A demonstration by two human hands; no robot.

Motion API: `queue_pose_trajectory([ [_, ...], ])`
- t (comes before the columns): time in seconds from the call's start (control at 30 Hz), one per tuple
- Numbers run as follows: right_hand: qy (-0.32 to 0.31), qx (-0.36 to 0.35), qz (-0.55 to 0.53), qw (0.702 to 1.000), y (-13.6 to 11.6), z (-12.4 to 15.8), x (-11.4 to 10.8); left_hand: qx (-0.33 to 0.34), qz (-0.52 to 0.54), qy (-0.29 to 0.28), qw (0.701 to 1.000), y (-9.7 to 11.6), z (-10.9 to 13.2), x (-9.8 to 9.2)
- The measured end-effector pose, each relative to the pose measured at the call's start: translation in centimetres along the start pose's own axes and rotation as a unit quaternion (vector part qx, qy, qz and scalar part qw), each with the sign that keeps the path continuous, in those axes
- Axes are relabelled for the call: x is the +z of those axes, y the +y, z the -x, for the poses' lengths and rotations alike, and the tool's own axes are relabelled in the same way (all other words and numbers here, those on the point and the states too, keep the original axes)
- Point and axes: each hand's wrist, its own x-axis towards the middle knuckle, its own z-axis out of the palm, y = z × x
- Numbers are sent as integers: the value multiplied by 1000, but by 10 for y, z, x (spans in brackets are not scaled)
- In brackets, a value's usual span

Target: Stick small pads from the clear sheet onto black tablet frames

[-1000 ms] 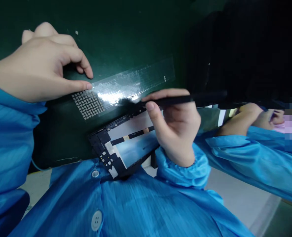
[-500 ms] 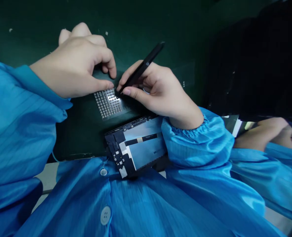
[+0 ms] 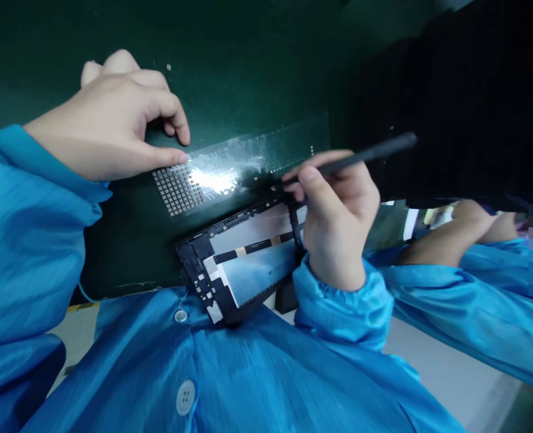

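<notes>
My left hand (image 3: pixel 113 120) rests on the green mat, its curled fingers and thumb pressing down the left end of a clear strip (image 3: pixel 239 162) that carries a grid of small grey squares (image 3: pixel 178 189). My right hand (image 3: pixel 338 210) pinches black tweezers (image 3: pixel 360 155), whose tip sits over the far edge of an open tablet frame (image 3: pixel 243 258). That black frame, with a pale panel and a dark ribbon across it, lies tilted against my blue coat at the mat's near edge.
The dark green mat (image 3: pixel 230 66) covers the bench. A black mass (image 3: pixel 464 102) fills the upper right. Another person's arm in a blue sleeve (image 3: pixel 469 294) reaches in at the right. Pale floor (image 3: pixel 446 367) shows below.
My right hand has carried the tweezers from the grid of squares rightward and down to the tablet frame. My left hand has stayed on the strip's end.
</notes>
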Motion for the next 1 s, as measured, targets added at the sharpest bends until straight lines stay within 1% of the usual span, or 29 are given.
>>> queue_pose_trajectory([
  [0.03, 63, -12, 10, 998, 2, 13, -7, 2, 2, 2, 1000, 0, 0, 0],
  [0.07, 107, -22, 22, 994, 5, 25, -11, 0, 1, 5, 1000, 0, 0, 0],
  [0.1, 129, -28, 35, 991, 8, 34, -14, -1, -2, 8, 1000, 0, 0, 1],
  [0.13, 134, -29, 47, 989, 12, 40, -15, -1, -6, 10, 1000, 0, 0, 0],
  [0.2, 123, -33, 60, 990, 18, 46, -14, 3, -14, 13, 1000, 0, 0, 0],
  [0.37, 107, -47, 79, 990, 24, 47, -9, 10, -31, 18, 999, -1, 1, 0],
  [0.43, 99, -47, 108, 988, 21, 49, -11, 13, -34, 16, 999, -1, 1, 0],
  [0.5, 78, -55, 152, 984, 15, 49, -15, 9, -32, 15, 999, -1, 1, 1],
  [0.57, 58, -54, 171, 982, 6, 46, -18, 8, -29, 14, 999, -2, 0, 2],
  [0.7, 78, -31, 92, 992, -8, 31, -18, 9, -23, 19, 1000, -7, -1, 0],
  [0.77, 67, -15, 43, 997, -12, 27, -22, 8, -20, 17, 1000, -5, 0, -3],
  [0.83, 61, -14, -3, 998, -15, 33, -35, 5, -37, 33, 999, 10, 6, -4],
  [0.87, 73, -16, -21, 997, -16, 39, -46, 5, -59, 46, 997, 24, 11, -3],
  [0.93, 109, 4, -35, 993, -21, 61, -72, 18, -117, 60, 991, 59, 24, 8],
  [0.97, 122, 32, -31, 991, -23, 76, -85, 40, -142, 46, 988, 78, 32, 16],
  [1.0, 121, 74, -23, 990, -27, 92, -95, 60, -155, 19, 986, 97, 41, 27],
])
